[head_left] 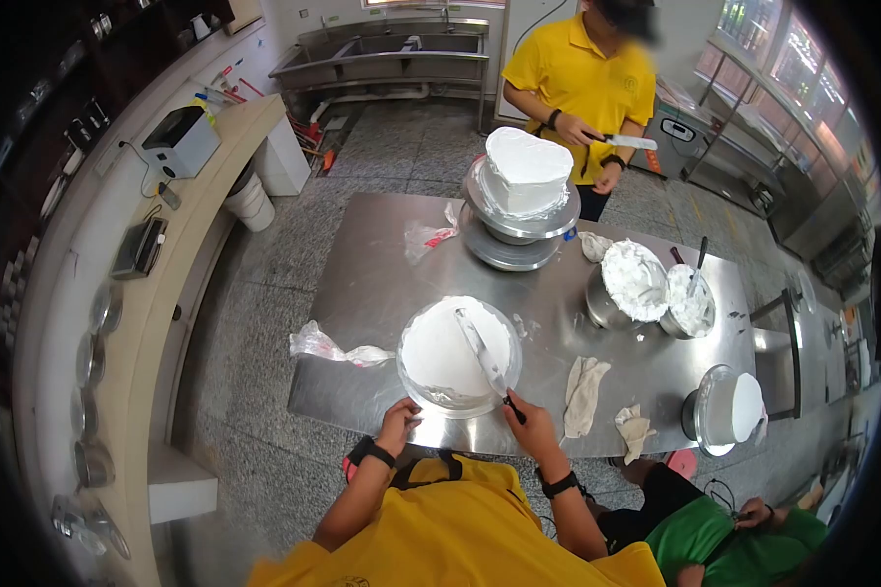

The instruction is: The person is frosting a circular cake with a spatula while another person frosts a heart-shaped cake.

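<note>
In the head view, a round cake coated in white cream (450, 342) sits on a metal turntable (457, 411) in front of me. My right hand (532, 426) grips the dark handle of a palette knife (482, 350), whose blade lies across the cake's top, right of its middle. At the turntable's near left rim is my left hand (399, 425), its fingers curled against the edge. Left of the cake lies a crumpled clear plastic piping bag (328, 344). A beige cloth (584, 396) is to the right of my right hand.
Across the steel table (362, 254), a heart-shaped white cake (527, 174) stands on another turntable, near a person in yellow (582, 73) holding a palette knife. Cream bowls (609, 301) stand right; another cake (744, 406) is at the right corner. Someone in green (715, 543) is below right.
</note>
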`<action>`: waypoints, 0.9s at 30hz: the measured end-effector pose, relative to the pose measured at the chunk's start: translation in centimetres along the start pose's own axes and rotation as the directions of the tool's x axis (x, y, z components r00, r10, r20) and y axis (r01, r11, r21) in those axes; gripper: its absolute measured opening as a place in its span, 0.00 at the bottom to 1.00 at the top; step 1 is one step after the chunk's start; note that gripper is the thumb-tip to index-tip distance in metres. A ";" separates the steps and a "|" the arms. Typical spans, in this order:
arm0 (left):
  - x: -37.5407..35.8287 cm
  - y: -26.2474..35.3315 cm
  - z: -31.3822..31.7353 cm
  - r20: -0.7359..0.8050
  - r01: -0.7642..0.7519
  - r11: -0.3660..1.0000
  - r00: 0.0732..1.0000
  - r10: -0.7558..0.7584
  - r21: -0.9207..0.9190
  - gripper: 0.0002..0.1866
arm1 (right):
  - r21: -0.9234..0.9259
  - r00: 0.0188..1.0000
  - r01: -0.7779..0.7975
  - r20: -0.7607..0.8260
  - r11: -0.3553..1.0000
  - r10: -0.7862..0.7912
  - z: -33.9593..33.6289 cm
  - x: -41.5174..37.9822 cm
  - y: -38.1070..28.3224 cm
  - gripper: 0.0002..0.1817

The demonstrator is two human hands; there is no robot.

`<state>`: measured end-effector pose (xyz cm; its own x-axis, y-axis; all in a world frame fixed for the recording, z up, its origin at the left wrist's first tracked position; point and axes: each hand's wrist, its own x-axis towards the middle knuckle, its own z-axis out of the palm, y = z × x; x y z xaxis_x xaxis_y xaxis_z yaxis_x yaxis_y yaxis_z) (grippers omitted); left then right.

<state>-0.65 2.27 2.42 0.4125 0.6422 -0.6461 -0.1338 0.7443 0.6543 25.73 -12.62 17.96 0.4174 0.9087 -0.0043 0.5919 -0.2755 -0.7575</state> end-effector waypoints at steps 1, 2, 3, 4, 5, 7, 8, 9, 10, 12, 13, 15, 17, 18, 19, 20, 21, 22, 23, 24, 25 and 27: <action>0.3 0.1 -0.3 0.005 -0.004 0.999 1.000 0.004 0.033 0.19 | -0.028 0.999 -0.015 0.033 1.000 0.015 0.2 -0.1 -0.2 0.20; 0.1 -0.2 -0.6 0.002 -0.007 1.000 1.000 0.007 0.030 0.19 | -0.028 0.999 -0.010 0.036 1.000 0.011 0.7 -0.3 -0.4 0.20; -0.6 -0.5 -0.5 0.036 0.014 0.996 0.999 -0.017 0.085 0.20 | -0.028 0.998 0.054 0.020 0.998 -0.054 1.2 -0.6 -0.5 0.21; -1.2 -0.7 -0.3 0.072 0.033 0.989 0.996 -0.043 0.143 0.22 | -0.030 0.993 0.117 0.000 0.993 -0.117 1.7 -0.8 -0.7 0.21; -1.6 -0.8 0.0 0.072 0.033 0.989 0.996 -0.044 0.143 0.22 | -0.030 0.993 0.117 0.000 0.993 -0.117 2.1 -1.1 -0.9 0.21; -2.2 -1.7 0.3 0.132 0.081 0.986 0.986 -0.101 0.146 0.21 | -0.037 0.984 0.150 0.108 0.988 -0.145 3.0 -1.9 -1.5 0.20; -2.4 -2.1 0.6 0.138 0.102 0.988 0.983 -0.118 0.120 0.19 | 0.039 0.974 0.211 0.071 0.977 -0.214 3.9 -2.2 -1.3 0.21; -2.1 -3.0 0.4 0.138 0.103 0.987 0.983 -0.120 0.121 0.19 | 0.040 0.975 0.210 0.071 0.977 -0.212 4.2 -2.5 -1.7 0.21; -1.4 -3.9 0.2 0.170 0.108 0.984 0.977 -0.132 0.144 0.18 | 0.031 0.960 0.211 0.180 0.977 -0.213 4.1 -2.8 -2.3 0.21; -0.7 -5.0 0.2 0.240 0.136 0.978 0.956 -0.171 0.156 0.17 | 0.024 0.917 0.191 0.351 0.981 -0.188 3.9 -3.0 -3.0 0.22; -0.4 -5.1 0.1 0.238 0.137 0.978 0.956 -0.172 0.155 0.17 | 0.025 0.917 0.191 0.353 0.981 -0.188 4.0 -2.9 -2.9 0.22; 0.2 -5.2 0.0 0.213 0.096 0.989 0.970 -0.119 0.115 0.19 | 0.143 0.954 0.237 0.153 0.961 -0.258 4.0 -2.6 -2.7 0.22; 1.1 -4.4 -0.8 0.101 0.046 0.999 0.994 -0.048 0.025 0.26 | 0.093 0.974 0.187 0.109 0.978 -0.197 2.8 -1.7 -2.2 0.22; 0.6 -3.1 -0.7 0.063 0.026 0.999 0.998 -0.027 0.029 0.27 | 0.046 0.989 0.133 0.063 0.990 -0.136 1.9 -1.2 -2.1 0.21; 0.6 -1.7 -0.7 0.024 0.005 0.999 1.000 -0.006 0.034 0.28 | 0.047 0.989 0.132 0.062 0.990 -0.135 1.2 -0.8 -2.0 0.21; 0.5 -0.4 -0.5 0.024 0.006 0.999 1.000 -0.007 0.035 0.28 | 0.026 0.995 0.094 0.033 0.995 -0.094 0.5 -0.4 -1.9 0.21; 0.7 0.4 -0.9 0.016 -0.003 1.000 1.000 0.003 0.007 0.27 | 0.007 0.998 0.055 0.002 0.998 -0.055 0.0 0.0 -1.7 0.22; 0.8 0.9 -1.2 0.007 -0.012 1.000 1.000 0.013 -0.022 0.25 | 0.007 0.999 0.038 -0.003 0.999 -0.038 -0.2 0.2 -1.3 0.20; 0.8 1.3 -1.4 0.008 -0.013 1.000 1.000 0.013 -0.022 0.25 | 0.007 0.999 0.039 -0.004 0.999 -0.039 -0.3 0.3 -1.2 0.20; 1.0 1.6 -1.6 0.026 -0.007 1.000 1.000 0.007 0.005 0.24 | -0.018 1.000 0.026 0.007 0.999 -0.026 -0.4 0.4 -1.1 0.20; 1.1 1.8 -1.6 0.043 -0.003 0.999 0.999 0.001 0.032 0.24 | -0.043 1.000 0.015 0.019 0.999 -0.014 -0.4 0.5 -1.1 0.20; 0.9 2.0 -1.5 0.051 -0.002 0.999 0.999 0.000 0.049 0.23 | -0.026 0.999 0.052 0.004 0.998 -0.052 0.3 0.3 -1.1 0.20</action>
<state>-1.88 4.62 2.60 0.4576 0.6320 -0.6255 -0.0909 0.7330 0.6741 25.00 -11.95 18.61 0.3839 0.9228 0.0325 0.6301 -0.2361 -0.7397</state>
